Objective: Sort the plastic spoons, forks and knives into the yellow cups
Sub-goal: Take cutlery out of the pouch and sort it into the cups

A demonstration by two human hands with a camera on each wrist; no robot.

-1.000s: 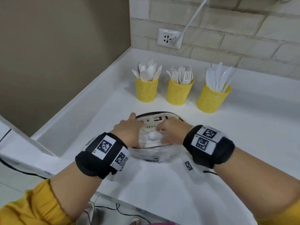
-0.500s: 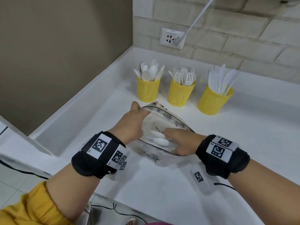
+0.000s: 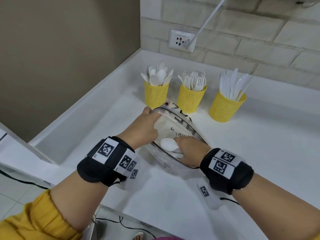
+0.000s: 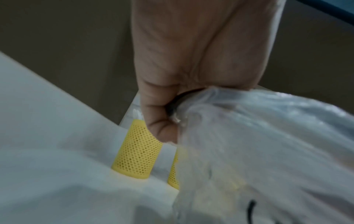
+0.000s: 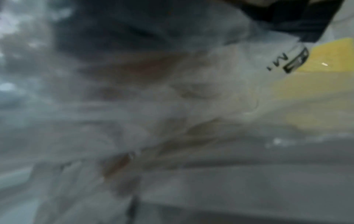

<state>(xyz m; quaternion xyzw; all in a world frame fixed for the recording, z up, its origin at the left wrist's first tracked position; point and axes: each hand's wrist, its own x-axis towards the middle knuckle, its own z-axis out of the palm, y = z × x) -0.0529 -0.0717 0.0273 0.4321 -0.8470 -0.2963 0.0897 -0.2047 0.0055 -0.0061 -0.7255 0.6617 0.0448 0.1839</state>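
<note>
A clear plastic bag (image 3: pixel 181 121) with black print lies on the white counter (image 3: pixel 259 144) in front of three yellow mesh cups. My left hand (image 3: pixel 143 129) grips its black-edged rim and holds the mouth up; the left wrist view shows the fingers (image 4: pixel 162 121) curled round the bag (image 4: pixel 268 136). My right hand (image 3: pixel 189 150) is inside the bag, fingers curled over white spoons (image 3: pixel 168 144) whose bowls stick out to the left. The left cup (image 3: pixel 156 96) holds spoons, the middle cup (image 3: pixel 190 99) forks, the right cup (image 3: pixel 225 108) knives. The right wrist view is a blur of bag film (image 5: pixel 172 106).
A raised white ledge (image 3: pixel 90 108) runs along the counter's left side under a brown wall. A wall socket (image 3: pixel 181 40) with a white cable plugged in sits on the brick wall behind the cups. Black cables hang below the counter's front edge (image 3: pixel 131 220).
The left hand has lifted the bag's rim up and away, opening the mouth wider. The right hand has slid further right and deeper inside, onto the spoons.
</note>
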